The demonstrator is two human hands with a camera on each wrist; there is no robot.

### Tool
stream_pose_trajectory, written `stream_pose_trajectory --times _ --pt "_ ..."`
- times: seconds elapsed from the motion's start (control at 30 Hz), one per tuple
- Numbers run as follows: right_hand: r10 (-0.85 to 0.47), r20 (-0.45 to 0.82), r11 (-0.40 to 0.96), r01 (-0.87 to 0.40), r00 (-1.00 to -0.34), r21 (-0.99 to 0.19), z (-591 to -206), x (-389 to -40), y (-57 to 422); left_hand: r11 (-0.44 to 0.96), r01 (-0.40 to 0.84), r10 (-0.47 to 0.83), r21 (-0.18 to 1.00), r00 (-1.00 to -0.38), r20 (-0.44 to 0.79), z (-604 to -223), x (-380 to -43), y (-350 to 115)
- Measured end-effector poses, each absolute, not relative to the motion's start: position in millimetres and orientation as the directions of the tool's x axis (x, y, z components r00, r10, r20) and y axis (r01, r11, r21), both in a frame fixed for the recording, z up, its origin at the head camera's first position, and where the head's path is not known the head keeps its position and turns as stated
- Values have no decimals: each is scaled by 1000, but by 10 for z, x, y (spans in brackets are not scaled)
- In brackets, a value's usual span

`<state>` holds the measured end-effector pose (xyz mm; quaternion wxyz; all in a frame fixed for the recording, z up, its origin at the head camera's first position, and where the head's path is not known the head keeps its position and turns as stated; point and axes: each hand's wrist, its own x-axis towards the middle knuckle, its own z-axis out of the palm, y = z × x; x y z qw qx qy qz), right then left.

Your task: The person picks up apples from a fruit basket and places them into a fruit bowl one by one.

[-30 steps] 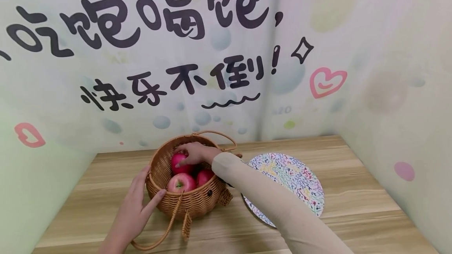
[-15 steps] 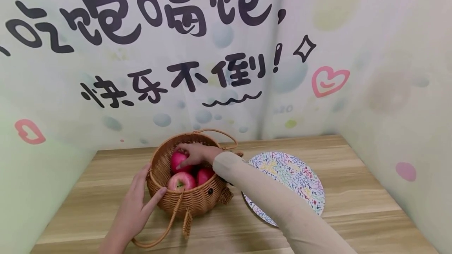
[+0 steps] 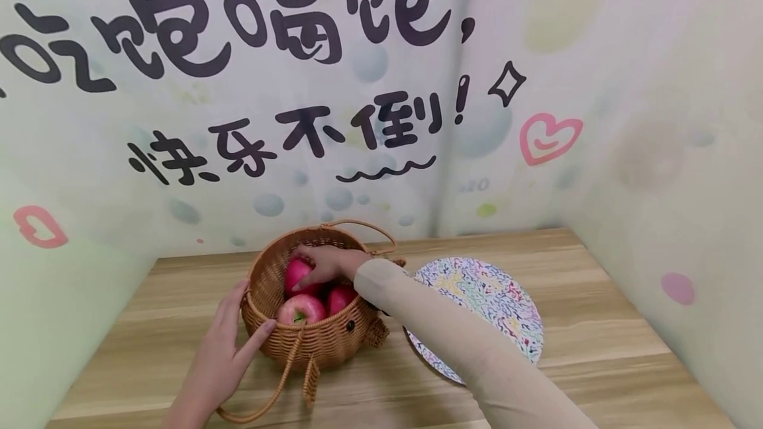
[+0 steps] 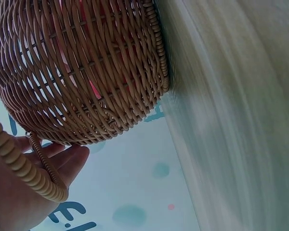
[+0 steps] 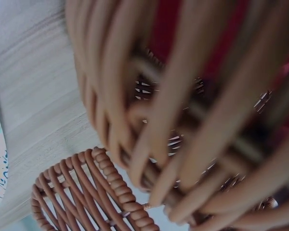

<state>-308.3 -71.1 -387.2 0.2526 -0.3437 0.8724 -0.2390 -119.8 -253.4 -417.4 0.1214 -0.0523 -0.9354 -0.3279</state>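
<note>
A round wicker basket with an eye bead and woven fins stands on the table, holding several red apples. My right hand reaches inside over the rim, thumb and fingers around the rearmost apple. A pinkish apple lies stem up at the front, beside a darker red apple. Against the basket's left side rests my left hand, its thumb at the front rim and its fingers spread along the outer wall. The basket wall hides the right hand in the right wrist view, where a woven fin shows.
Right of the basket lies a round board with a colourful squiggle pattern, partly covered by my right sleeve. One basket handle hangs down toward me; the other handle stands at the back. Printed walls enclose the wooden table.
The whole head view shifts slightly. My right hand keeps its hold on the rear apple in the basket, and my left hand stays against the wicker side.
</note>
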Motion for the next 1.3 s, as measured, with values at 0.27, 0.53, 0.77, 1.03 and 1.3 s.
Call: stream_pose_trajectory --times 0.27,0.53,0.77,1.03,1.3 --pt "-718 -251 640 -476 -649 -603 -3841 -3096 -770 789 188 18 584 -958 285 -4157 -1209 -2576" --pt "-721 -223 634 -495 -656 -593 -3848 -3110 -754 790 199 22 580 -955 297 -4156 -1200 -2557" --pt "-724 -200 626 -507 -660 -593 -3866 -3124 -742 792 173 15 585 -964 264 -4147 -1198 -2541" --pt "-724 -198 611 -481 -660 -629 -3831 -3074 -719 786 168 15 594 -967 254 -4159 -1190 -2524" --pt "-721 -166 605 -494 -673 -625 -3856 -3098 -729 783 174 20 597 -967 255 -4159 -1191 -2528"
